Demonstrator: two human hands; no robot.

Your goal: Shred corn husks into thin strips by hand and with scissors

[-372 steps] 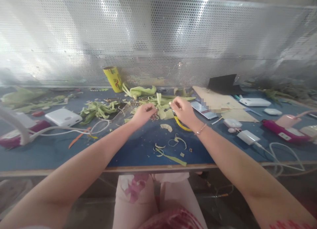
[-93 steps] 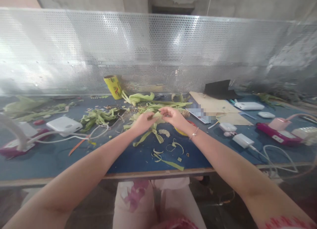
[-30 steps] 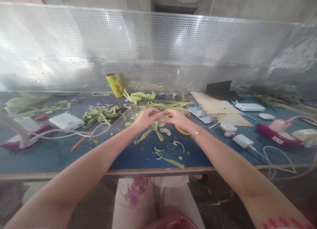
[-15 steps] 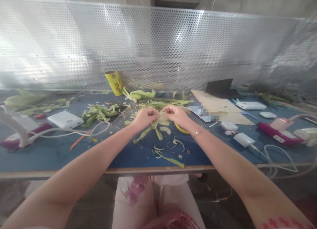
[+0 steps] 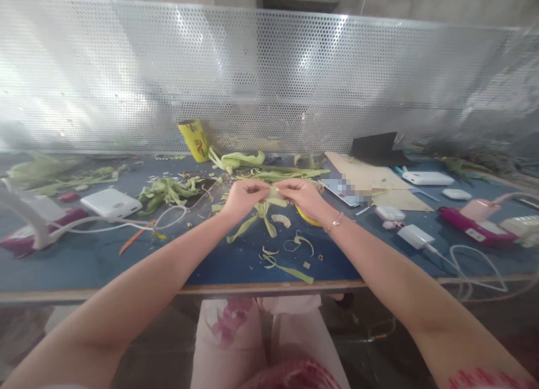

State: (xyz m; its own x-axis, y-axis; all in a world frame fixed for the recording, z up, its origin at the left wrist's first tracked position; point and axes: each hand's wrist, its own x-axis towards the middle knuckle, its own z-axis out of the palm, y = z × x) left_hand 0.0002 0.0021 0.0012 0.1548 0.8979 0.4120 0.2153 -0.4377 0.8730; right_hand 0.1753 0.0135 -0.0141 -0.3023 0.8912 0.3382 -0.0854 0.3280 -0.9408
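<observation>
Over the middle of the blue tabletop, my left hand (image 5: 249, 198) and my right hand (image 5: 301, 197) meet, thumbs and fingertips pinched together. Between them is a pale green corn husk piece (image 5: 275, 197), its top edge partly covered by my fingers. Split husk ends (image 5: 261, 210) spread below it on the table. A curled pale scrap (image 5: 281, 220) lies just under my right hand. Partly hidden beside that hand is a yellow ring, perhaps a tape roll (image 5: 309, 217). Thin husk shreds (image 5: 290, 272) lie closer to the front edge.
More husks (image 5: 240, 162) and a tilted yellow tube (image 5: 194, 142) stand by the perforated metal screen (image 5: 168, 69). Leafy scraps (image 5: 170, 192), a white power bank (image 5: 111, 203) and cables are left; a phone (image 5: 343, 192), cardboard (image 5: 362, 175) and a charger (image 5: 415, 237) are right.
My fingers have shifted slightly on the husk piece, and more of its pale surface shows between my hands. Everything else on the table stays where it was.
</observation>
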